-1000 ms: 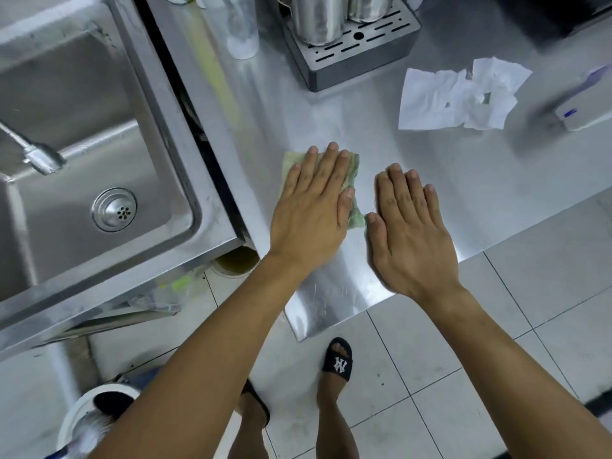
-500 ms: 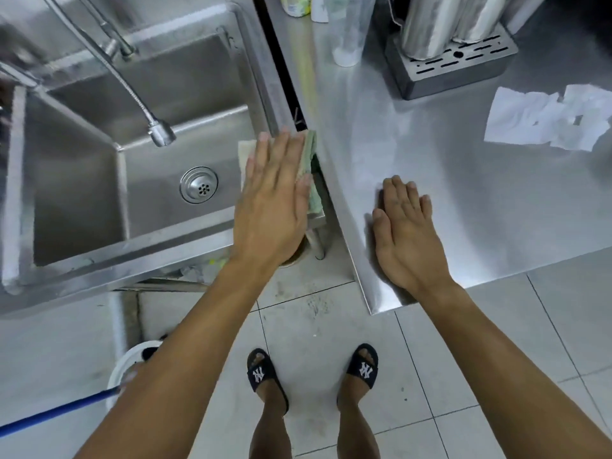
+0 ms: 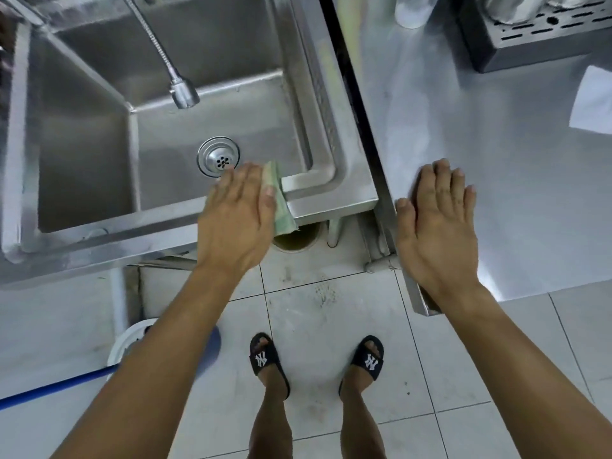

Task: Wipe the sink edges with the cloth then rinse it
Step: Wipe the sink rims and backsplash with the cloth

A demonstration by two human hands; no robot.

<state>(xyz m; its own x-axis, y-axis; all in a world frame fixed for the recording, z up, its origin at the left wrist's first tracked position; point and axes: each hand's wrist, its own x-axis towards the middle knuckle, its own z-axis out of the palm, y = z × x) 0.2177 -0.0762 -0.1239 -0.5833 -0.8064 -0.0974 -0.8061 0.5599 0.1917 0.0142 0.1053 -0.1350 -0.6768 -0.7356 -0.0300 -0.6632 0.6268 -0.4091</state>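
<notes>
- Fingers of the left hand lie flat, pressing the green cloth onto the steel sink front rim.
- Right hand rests flat, fingers straight, on the steel counter.
- Pale floor tiles lie below.

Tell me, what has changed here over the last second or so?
The left hand slid the cloth off the steel counter, across the gap and onto the near edge of the sink, still pressing it flat with straight fingers. Nothing was picked up or let go. The right hand stayed flat on the counter's corner, and the tap is not running.
</notes>
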